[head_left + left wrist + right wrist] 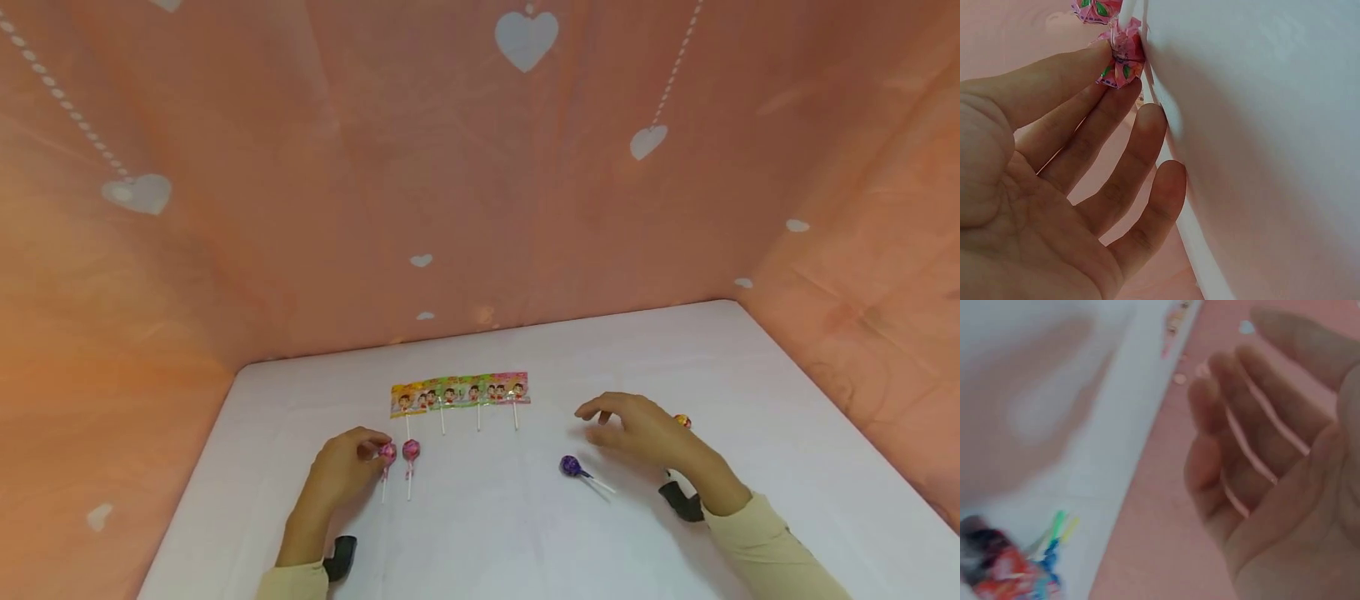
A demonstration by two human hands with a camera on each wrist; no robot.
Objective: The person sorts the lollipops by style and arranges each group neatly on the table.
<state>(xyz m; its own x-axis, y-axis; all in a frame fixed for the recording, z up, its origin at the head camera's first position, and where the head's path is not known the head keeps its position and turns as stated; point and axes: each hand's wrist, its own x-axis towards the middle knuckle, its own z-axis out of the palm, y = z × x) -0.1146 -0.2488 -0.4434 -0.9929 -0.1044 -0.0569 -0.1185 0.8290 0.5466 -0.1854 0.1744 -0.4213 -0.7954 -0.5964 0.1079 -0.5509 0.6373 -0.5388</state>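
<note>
My left hand (345,468) pinches a pink-wrapped lollipop (387,452) at the left of the table, thumb and fingertips at its head. In the left wrist view the thumb lies on the crinkled pink wrapper (1124,59), while the other fingers (1154,134) are loosely bent. Right beside it lies a second pink lollipop (411,450), its stick towards the front. My right hand (637,429) hovers over the right side of the table, fingers relaxed and holding nothing. Nearest to it is a purple-wrapped lollipop (571,466), lying with its white stick slanting to the lower right.
Several flat-packed lollipops (459,393) in yellow, green and pink wrappers form a row farther back. An orange-yellow wrapped thing (682,421) is partly hidden behind the right wrist. Blurred colourful wrappers (1013,572) appear in the right wrist view. Pink curtains surround the white table (495,533).
</note>
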